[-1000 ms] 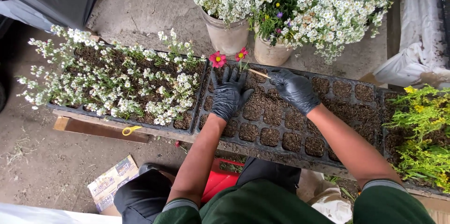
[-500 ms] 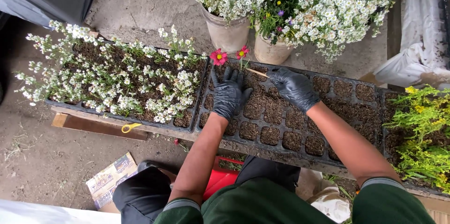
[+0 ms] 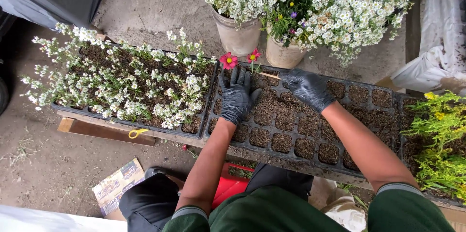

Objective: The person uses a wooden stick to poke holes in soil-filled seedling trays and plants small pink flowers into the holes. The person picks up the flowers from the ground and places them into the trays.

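Note:
A black seedling tray (image 3: 340,160) with soil-filled cells lies in front of me. My left hand (image 3: 236,97), in a black glove, rests flat on the tray's left cells with fingers spread, just below two small red flowers (image 3: 228,60) at the tray's far corner. My right hand (image 3: 307,87), also gloved, grips a thin wooden stick (image 3: 268,74) whose tip points at the soil beside the flowers.
A tray of small white flowers (image 3: 121,86) sits to the left. Two pots of white flowers (image 3: 238,37) stand behind. Yellow-green plants (image 3: 439,139) fill the right. Yellow-handled scissors (image 3: 137,133) lie on the wooden plank; a cardboard box (image 3: 116,188) lies on the ground.
Both hands stay almost in place on the tray; the view has shifted slightly down and right. The stick remains pointed near the red flowers.

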